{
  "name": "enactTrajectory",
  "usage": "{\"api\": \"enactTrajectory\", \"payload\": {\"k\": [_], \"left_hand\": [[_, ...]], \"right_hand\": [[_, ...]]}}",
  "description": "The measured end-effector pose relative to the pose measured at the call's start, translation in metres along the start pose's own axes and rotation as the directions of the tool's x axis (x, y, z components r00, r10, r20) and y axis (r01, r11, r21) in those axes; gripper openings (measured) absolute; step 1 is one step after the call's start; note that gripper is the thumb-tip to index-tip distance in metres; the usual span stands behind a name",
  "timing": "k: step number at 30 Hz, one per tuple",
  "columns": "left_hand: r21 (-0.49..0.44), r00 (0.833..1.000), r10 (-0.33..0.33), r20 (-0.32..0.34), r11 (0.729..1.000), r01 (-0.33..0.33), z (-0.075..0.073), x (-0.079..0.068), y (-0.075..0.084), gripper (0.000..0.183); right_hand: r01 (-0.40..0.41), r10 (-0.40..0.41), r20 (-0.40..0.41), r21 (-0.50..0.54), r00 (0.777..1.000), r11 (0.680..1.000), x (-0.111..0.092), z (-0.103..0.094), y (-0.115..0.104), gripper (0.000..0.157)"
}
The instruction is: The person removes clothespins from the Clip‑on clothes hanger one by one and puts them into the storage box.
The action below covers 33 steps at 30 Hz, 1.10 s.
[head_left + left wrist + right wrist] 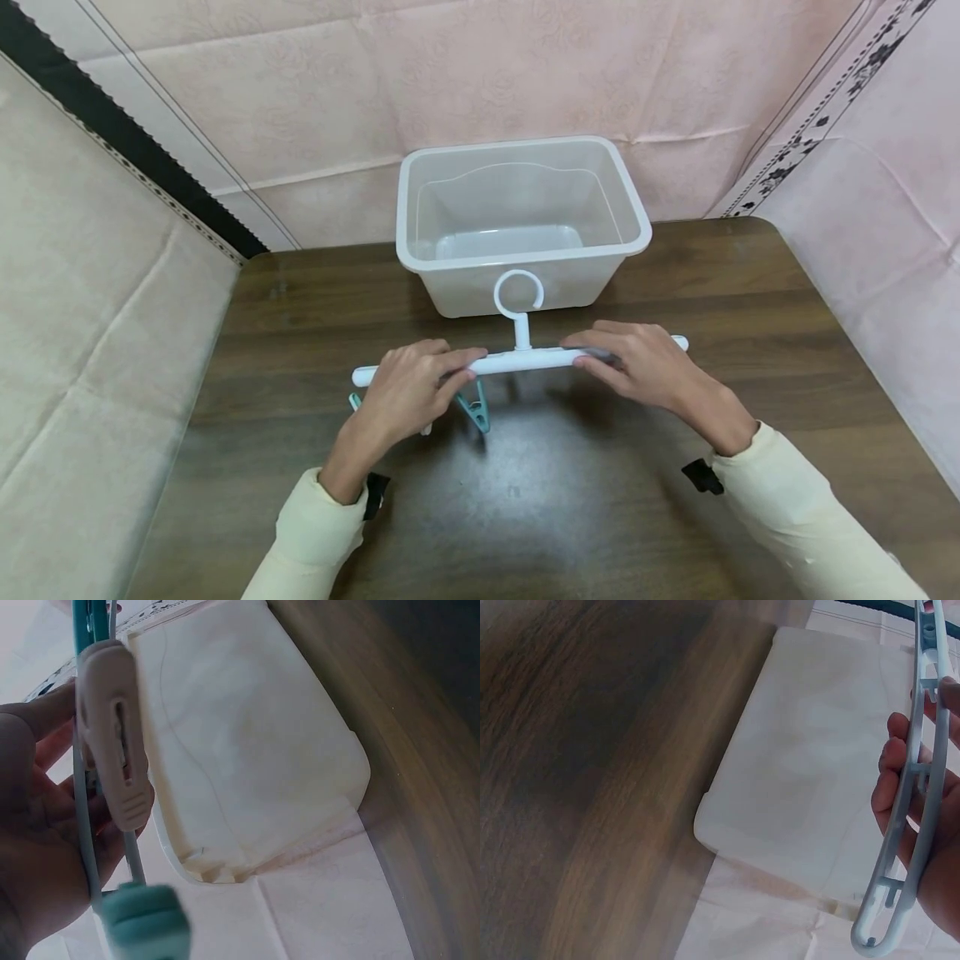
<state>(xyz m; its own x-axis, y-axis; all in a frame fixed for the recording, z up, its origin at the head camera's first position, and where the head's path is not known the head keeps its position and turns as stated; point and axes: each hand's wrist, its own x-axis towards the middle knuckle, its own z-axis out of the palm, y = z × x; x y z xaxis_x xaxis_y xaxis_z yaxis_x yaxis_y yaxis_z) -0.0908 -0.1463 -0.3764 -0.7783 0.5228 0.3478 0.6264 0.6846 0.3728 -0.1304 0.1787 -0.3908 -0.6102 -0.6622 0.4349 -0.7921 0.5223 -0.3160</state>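
Observation:
A white clip hanger (525, 360) with a round hook is held level above the table, hook upward. My left hand (408, 387) grips its bar left of the hook, thumb and fingers on the bar. On the other side, my right hand (641, 362) holds the bar near its right end. A teal clothespin (477, 412) hangs below the bar beside the left hand. The left wrist view also shows a beige clothespin (112, 735) and a blurred teal one (146, 922) on the bar. The right part of the slotted bar (889, 889) carries no visible clothespins.
A grey-white plastic bin (465, 292) stands at the back of the wooden table (562, 517), just beyond the hanger, with nothing visible inside. Pale patterned cloth (337, 108) hangs behind and along both sides.

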Motion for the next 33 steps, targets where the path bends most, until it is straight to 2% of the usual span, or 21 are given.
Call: {"api": "enactTrajectory", "payload": {"k": [8,10,13,18,22,26,33], "left_hand": [[-0.015,1.000,0.011,0.012,1.000,-0.011,-0.003,0.000,0.003,0.033],[-0.003,0.999,0.030,-0.018,1.000,-0.030,-0.005,0.000,0.003,0.032],[0.037,0.992,0.047,-0.115,0.998,-0.043,-0.008,-0.002,0.001,0.030],[0.070,0.953,0.012,-0.304,0.997,0.010,-0.012,-0.008,-0.009,0.034],[0.021,0.916,-0.065,-0.395,0.997,0.080,-0.013,-0.016,-0.017,0.044],[-0.021,0.896,-0.138,-0.422,0.990,0.142,-0.012,-0.024,-0.022,0.049],[-0.067,0.880,-0.167,-0.446,0.986,0.153,-0.009,-0.033,-0.029,0.045]], "right_hand": [[-0.005,0.004,-0.032,-0.031,0.999,1.000,-0.003,-0.009,-0.004,0.020],[-0.002,0.001,-0.042,-0.036,0.999,0.999,-0.005,-0.012,-0.003,0.021],[-0.010,0.007,-0.063,-0.051,0.998,0.999,-0.009,-0.017,0.001,0.022],[-0.054,0.047,-0.089,-0.076,0.995,0.996,-0.018,-0.028,0.008,0.026],[-0.086,0.077,-0.098,-0.091,0.992,0.992,-0.025,-0.035,0.011,0.030],[-0.105,0.095,-0.106,-0.093,0.990,0.990,-0.030,-0.038,0.013,0.031],[-0.125,0.115,-0.115,-0.087,0.987,0.988,-0.035,-0.044,0.014,0.034]]}}
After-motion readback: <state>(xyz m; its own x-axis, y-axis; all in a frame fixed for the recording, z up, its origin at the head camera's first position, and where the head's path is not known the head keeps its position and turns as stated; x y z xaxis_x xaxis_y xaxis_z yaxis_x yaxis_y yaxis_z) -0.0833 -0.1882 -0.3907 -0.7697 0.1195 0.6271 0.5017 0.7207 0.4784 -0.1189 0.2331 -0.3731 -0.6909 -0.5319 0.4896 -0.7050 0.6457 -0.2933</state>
